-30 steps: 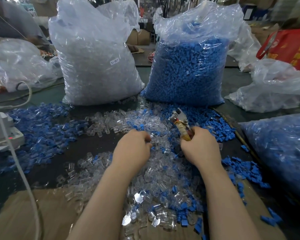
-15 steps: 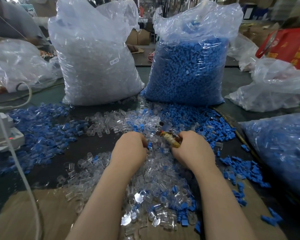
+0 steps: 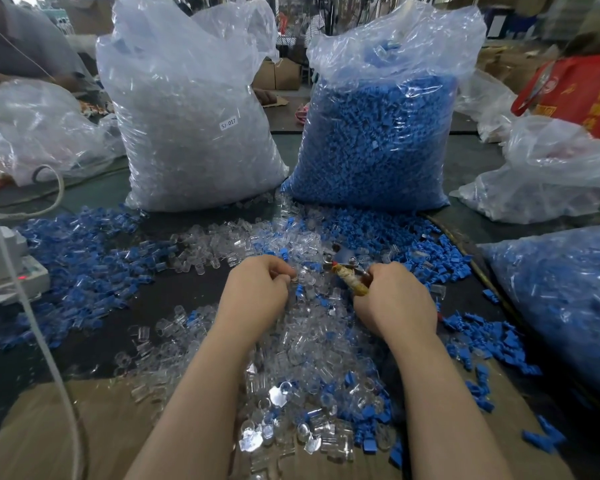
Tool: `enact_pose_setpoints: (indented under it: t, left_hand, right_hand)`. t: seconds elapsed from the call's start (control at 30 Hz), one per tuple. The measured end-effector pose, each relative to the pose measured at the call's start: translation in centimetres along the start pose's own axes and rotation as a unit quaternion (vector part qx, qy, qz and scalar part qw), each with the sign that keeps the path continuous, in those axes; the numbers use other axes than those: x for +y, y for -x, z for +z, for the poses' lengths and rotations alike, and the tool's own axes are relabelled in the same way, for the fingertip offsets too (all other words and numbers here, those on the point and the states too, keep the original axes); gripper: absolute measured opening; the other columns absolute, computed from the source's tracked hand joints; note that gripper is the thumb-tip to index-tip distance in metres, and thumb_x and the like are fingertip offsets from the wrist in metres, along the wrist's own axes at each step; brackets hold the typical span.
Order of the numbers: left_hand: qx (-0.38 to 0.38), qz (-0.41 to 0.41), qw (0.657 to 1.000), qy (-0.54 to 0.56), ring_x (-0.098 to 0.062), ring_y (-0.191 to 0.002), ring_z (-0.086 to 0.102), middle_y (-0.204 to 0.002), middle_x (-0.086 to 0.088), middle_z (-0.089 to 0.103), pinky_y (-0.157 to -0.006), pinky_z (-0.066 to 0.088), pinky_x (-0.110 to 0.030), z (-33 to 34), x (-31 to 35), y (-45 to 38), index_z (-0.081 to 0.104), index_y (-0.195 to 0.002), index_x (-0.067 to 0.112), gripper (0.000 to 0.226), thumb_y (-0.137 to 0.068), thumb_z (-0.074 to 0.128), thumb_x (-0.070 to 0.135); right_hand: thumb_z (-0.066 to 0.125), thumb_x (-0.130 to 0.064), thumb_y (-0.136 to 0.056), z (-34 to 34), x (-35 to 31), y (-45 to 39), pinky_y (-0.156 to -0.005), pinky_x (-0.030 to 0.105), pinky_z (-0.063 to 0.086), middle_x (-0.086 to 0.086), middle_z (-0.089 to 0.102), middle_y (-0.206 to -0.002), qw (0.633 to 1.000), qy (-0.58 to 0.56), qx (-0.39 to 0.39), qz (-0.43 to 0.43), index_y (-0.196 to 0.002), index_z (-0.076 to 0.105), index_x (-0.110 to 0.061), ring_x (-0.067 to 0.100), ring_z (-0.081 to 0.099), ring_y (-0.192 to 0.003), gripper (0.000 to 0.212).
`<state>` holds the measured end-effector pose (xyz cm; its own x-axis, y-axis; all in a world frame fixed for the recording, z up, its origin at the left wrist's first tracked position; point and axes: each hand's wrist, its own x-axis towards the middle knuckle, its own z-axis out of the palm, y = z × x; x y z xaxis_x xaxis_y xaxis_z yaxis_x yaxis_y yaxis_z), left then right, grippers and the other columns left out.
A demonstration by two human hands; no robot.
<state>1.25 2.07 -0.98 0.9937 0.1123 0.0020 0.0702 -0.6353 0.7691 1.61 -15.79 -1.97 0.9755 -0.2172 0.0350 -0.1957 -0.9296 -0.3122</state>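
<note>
My right hand (image 3: 394,299) grips the tape-wrapped handles of small pliers (image 3: 343,268), whose metal jaws point left and lie low over the pile. My left hand (image 3: 255,294) is curled, its fingertips pinching a small clear plastic piece (image 3: 293,277) just left of the jaws. Both hands hover over a heap of clear plastic caps (image 3: 302,344) mixed with blue plastic pieces (image 3: 378,237) spread across the dark table (image 3: 174,303).
Two tall plastic bags stand behind: one of clear caps (image 3: 191,133), one of blue pieces (image 3: 378,133). Another bag of blue parts (image 3: 561,299) lies at right. A white power strip (image 3: 11,268) and cable (image 3: 32,323) sit left. Cardboard (image 3: 49,427) covers the near edge.
The pliers have swung down from pointing up and away to lying low, jaws toward my left hand. Both hands have drawn slightly closer together.
</note>
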Motion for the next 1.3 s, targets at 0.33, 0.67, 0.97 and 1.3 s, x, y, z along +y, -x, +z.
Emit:
enact_pose_setpoints:
  t: [0.33,0.67,0.97,1.3]
  left_hand:
    - [0.037,-0.018,0.995,0.088,0.002,-0.050,0.057,-0.068,0.008,0.069,-0.042,0.040,-0.013,-0.1,-0.1,-0.3,0.067,-0.078,0.026,0.013,-0.085,0.071,0.016]
    - [0.026,-0.005,0.994,0.102,0.003,-0.039,0.049,-0.076,0.009,0.069,-0.037,0.037,-0.013,0.0,-0.5,-0.4,0.067,-0.084,0.036,0.022,-0.094,0.061,0.017]
    - [0.053,-0.019,0.994,0.098,-0.006,-0.068,0.064,-0.076,0.009,0.070,-0.051,0.042,-0.014,-0.3,-0.3,-0.3,0.069,-0.077,0.030,0.017,-0.090,0.067,0.020]
    - [0.027,-0.015,0.996,0.085,0.000,-0.074,0.064,-0.078,0.015,0.069,-0.059,0.045,-0.015,-0.3,0.0,-0.1,0.068,-0.077,0.035,0.017,-0.088,0.072,0.022]
  right_hand:
    - [0.065,-0.034,-0.087,0.0,0.8,-0.2,-0.046,0.025,0.023,-0.007,0.047,-0.069,0.990,-0.084,0.099,0.045,-0.082,0.050,-0.023,0.009,0.036,-0.055,0.019]
    - [0.061,-0.029,-0.085,-0.2,1.3,-0.4,-0.047,0.026,0.027,-0.004,0.053,-0.069,0.993,-0.104,0.045,0.012,-0.072,0.049,-0.021,0.013,0.045,-0.059,0.020]
    - [0.067,-0.036,-0.080,-0.3,0.2,-0.2,-0.049,0.026,0.034,-0.002,0.057,-0.070,0.998,-0.020,-0.052,-0.020,-0.076,0.056,-0.021,0.016,0.053,-0.061,0.019]
    - [0.072,-0.035,-0.080,0.2,-0.5,-0.2,-0.046,0.025,0.029,-0.004,0.053,-0.070,0.999,-0.010,-0.042,-0.020,-0.080,0.055,-0.023,0.013,0.047,-0.059,0.021]
